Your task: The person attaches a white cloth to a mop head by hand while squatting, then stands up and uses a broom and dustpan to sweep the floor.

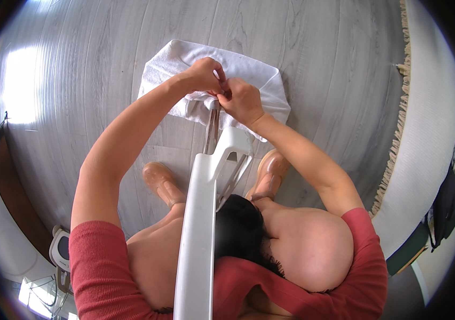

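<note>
A white cloth mop pad point(251, 72) lies on the floor in front of me, fixed at the end of a metal rod point(212, 128). My left hand point(207, 76) and my right hand point(241, 100) meet over the cloth's near middle, at the rod's end. Fingertips of both hands pinch something there, which looks like a fold of the cloth; the fingers partly hide it. A long white plastic handle point(197, 224) with a looped end runs from the bottom of the view up between my knees, close to the rod.
Grey wood-look flooring point(331, 48) surrounds the cloth. A pale rug or cover with a fringed edge point(423, 120) curves along the right side. At the left are a dark brown furniture edge point(15, 192) and a small white device point(60, 248). My shoes point(159, 180) flank the rod.
</note>
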A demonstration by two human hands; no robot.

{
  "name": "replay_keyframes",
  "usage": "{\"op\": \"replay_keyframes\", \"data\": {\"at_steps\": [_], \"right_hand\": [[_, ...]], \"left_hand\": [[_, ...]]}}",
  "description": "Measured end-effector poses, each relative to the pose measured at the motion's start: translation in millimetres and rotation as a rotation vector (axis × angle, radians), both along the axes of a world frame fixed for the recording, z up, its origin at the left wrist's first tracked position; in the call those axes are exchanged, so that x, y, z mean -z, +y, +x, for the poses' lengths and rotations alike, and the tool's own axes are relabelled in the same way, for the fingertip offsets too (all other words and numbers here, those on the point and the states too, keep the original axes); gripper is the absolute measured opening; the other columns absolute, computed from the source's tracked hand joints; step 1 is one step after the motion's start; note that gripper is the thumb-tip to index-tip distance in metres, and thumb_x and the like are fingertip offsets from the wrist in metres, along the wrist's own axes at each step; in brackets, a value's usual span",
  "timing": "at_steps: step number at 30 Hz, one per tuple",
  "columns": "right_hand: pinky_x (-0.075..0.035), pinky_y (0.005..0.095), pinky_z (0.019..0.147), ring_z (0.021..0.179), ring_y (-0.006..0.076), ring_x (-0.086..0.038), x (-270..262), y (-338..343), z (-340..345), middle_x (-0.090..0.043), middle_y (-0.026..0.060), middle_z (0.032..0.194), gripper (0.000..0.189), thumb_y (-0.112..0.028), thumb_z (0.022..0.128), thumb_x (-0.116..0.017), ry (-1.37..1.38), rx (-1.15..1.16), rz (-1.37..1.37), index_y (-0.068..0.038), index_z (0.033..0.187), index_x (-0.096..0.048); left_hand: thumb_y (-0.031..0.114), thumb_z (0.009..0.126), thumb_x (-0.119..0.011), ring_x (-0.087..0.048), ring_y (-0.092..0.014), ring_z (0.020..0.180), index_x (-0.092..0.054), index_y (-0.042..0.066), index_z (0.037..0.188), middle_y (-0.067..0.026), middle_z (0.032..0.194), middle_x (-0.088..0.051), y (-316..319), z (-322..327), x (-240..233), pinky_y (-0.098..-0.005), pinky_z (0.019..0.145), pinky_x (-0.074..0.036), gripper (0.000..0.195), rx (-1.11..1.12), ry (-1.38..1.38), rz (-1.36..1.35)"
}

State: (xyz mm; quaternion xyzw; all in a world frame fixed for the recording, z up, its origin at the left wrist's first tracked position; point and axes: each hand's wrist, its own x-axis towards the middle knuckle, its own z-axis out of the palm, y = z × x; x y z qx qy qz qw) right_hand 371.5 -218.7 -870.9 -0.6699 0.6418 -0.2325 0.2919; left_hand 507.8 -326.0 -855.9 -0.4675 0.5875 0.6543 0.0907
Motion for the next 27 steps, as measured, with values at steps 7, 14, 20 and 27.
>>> {"op": "replay_keyframes", "data": {"at_steps": [7,14,20,27], "right_hand": [[-0.052,0.0421,0.06,0.068,0.0341,-0.063,-8,-10,1,-0.064,0.0151,0.077,0.02,-0.022,0.073,-0.067,0.103,-0.063,0.042,-0.003,0.078,-0.061],[-0.053,0.0422,0.063,0.07,0.0337,-0.065,-12,-17,1,-0.065,0.0171,0.076,0.014,-0.016,0.071,-0.063,0.191,-0.123,0.094,-0.002,0.072,-0.062],[-0.054,0.0415,0.065,0.072,0.034,-0.066,-14,-24,4,-0.066,0.0179,0.078,0.014,-0.014,0.069,-0.062,0.222,-0.142,0.15,-0.001,0.073,-0.064],[-0.054,0.0399,0.066,0.074,0.0341,-0.066,-19,-26,6,-0.066,0.0181,0.078,0.015,-0.015,0.068,-0.062,0.233,-0.126,0.186,-0.002,0.074,-0.065]], "left_hand": [[-0.003,0.071,-0.068,-0.067,-0.018,0.072,-0.062,-0.006,0.093,-0.0153,0.082,-0.067,-3,-7,-9,-0.0264,0.065,-0.058,0.023,0.068,-0.083,-0.023],[-0.001,0.073,-0.067,-0.068,-0.018,0.068,-0.062,-0.008,0.09,-0.0138,0.078,-0.067,-5,-7,-14,-0.0256,0.062,-0.057,0.018,-0.04,-0.058,0.092],[-0.004,0.071,-0.067,-0.069,-0.024,0.069,-0.063,-0.007,0.083,-0.0162,0.079,-0.065,-4,-5,1,-0.0304,0.065,-0.06,0.013,-0.235,-0.093,0.166],[-0.006,0.068,-0.067,-0.069,-0.023,0.069,-0.063,-0.006,0.078,-0.0157,0.077,-0.066,-6,-7,-2,-0.0305,0.063,-0.06,0.01,-0.201,-0.148,0.085]]}}
